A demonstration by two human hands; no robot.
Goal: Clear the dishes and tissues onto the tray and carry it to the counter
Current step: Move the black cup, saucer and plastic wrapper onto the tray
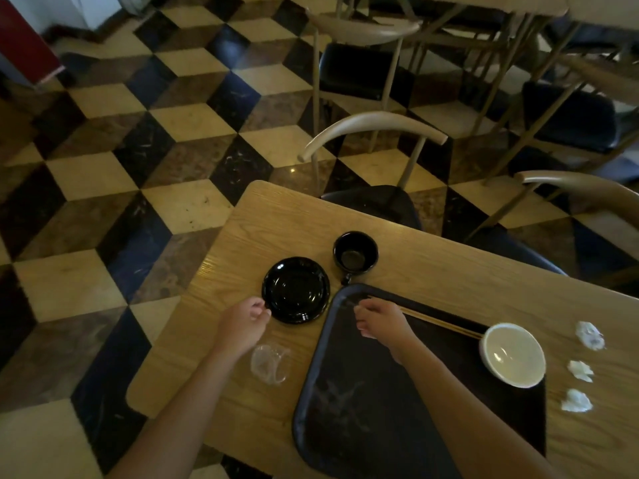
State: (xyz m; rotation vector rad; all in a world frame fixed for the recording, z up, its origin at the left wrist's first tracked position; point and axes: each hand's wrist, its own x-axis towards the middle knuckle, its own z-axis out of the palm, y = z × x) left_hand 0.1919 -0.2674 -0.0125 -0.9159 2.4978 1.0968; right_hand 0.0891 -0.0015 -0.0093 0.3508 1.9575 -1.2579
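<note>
A dark tray [349, 409] lies on the wooden table [449, 271]. On it sit a white bowl [513, 356] and a pair of chopsticks [439, 321]. Left of the tray stand a black plate [295, 288] and a black cup [355, 252]. A clear plastic cup [269, 364] lies on its side near the front. Three crumpled tissues [589, 335], [581, 370], [575, 401] lie right of the tray. My left hand [242, 326] touches the plate's near-left rim, fingers curled. My right hand [380, 319] hovers over the tray's far left, by the chopsticks' end; I cannot tell whether it holds them.
A chair [373, 157] stands at the table's far side, another chair [587, 202] at the right. More chairs and tables fill the back right. Chequered floor [121, 202] lies to the left.
</note>
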